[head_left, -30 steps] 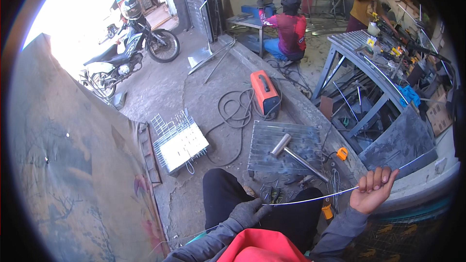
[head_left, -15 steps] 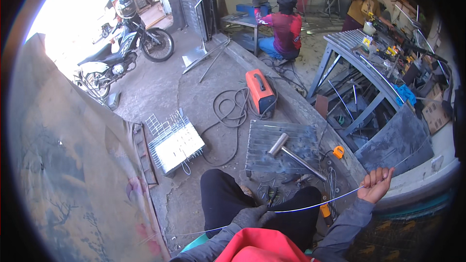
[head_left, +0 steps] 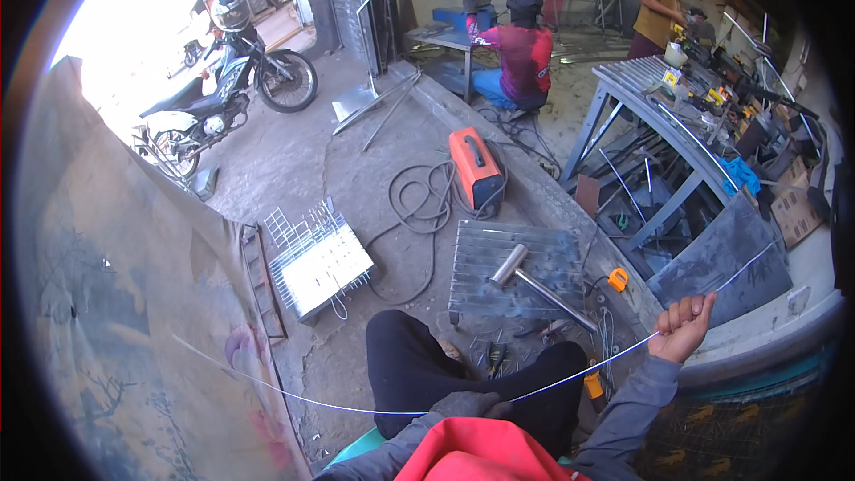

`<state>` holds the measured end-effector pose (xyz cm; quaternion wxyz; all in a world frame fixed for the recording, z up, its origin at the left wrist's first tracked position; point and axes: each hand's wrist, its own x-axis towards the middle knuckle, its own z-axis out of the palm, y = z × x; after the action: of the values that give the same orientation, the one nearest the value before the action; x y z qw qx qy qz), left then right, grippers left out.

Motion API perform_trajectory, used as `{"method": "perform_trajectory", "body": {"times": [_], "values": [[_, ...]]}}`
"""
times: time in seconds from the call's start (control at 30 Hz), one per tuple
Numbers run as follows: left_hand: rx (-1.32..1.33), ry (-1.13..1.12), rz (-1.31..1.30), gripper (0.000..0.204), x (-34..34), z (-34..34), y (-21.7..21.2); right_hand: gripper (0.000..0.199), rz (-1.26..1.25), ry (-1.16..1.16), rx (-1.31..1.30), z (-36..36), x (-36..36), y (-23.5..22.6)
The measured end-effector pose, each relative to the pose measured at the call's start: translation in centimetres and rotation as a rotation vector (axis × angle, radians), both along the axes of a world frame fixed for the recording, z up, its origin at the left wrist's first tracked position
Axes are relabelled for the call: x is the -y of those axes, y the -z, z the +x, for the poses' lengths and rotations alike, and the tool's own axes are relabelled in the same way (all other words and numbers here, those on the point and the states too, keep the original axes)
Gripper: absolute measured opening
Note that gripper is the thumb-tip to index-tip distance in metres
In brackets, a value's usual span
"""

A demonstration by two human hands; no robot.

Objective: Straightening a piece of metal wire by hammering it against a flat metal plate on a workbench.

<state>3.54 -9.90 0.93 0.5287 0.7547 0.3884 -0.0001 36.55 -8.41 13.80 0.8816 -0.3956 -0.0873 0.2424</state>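
A long thin pale wire [head_left: 583, 375] stretches in a shallow curve across my lap. My right hand [head_left: 683, 328], bare, is closed in a fist around the wire at the right, and a short end sticks out beyond it. My left hand [head_left: 470, 405], in a dark grey glove, is closed on the wire over my lap, its fingers partly hidden by the red cloth at my chest. To the left the wire runs on freely over the floor and hanging cloth. In front of my knees, a hammer [head_left: 554, 297] lies on a low slatted metal stand [head_left: 476, 289].
Pliers [head_left: 495, 358] and an orange-handled tool [head_left: 595, 389] lie near my knees. A tape measure [head_left: 618, 280], an orange welding machine [head_left: 476, 169] with coiled cable and a wire-grid metal piece [head_left: 322, 263] sit around. Two people work behind, near a cluttered workbench [head_left: 655, 93].
The wire's left part has swung up and reaches farther left. My right hand has shifted slightly up and left, with more wire end showing past it. The standing person has changed posture.
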Motion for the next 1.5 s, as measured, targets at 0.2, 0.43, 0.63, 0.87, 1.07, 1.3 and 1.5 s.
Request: {"method": "perform_trajectory", "body": {"times": [0.2,0.43,0.63,0.87,1.07,1.3,1.5], "values": [[0.242,-0.102,-0.066,0.049,-1.7,-0.8,3.5,0.043,0.204,-0.055,0.11,-1.7,1.9,-3.3],[0.325,0.069,0.041,0.042,-3.6,-0.9,1.4,0.042,0.322,-0.13,0.188,-2.0,3.9,-4.4],[0.193,-0.091,-0.195,0.048,-3.3,0.0,-1.3,0.041,0.447,-0.262,0.311,-0.8,5.7,-4.7],[0.17,-0.081,-0.098,0.048,-1.4,0.9,-1.8,0.041,0.466,-0.266,0.344,0.7,7.6,-3.9],[0.167,-0.053,-0.023,0.037,-1.0,1.1,-2.5,0.041,0.495,-0.299,0.36,3.4,9.9,-3.5],[0.225,-0.027,0.06,0.039,-1.3,2.9,-2.1,0.041,0.515,-0.353,0.429,5.4,11.8,-3.8],[0.219,-0.039,0.089,0.042,0.2,3.6,-2.2,0.04,0.481,-0.31,0.406,6.7,12.7,-4.4]]}}
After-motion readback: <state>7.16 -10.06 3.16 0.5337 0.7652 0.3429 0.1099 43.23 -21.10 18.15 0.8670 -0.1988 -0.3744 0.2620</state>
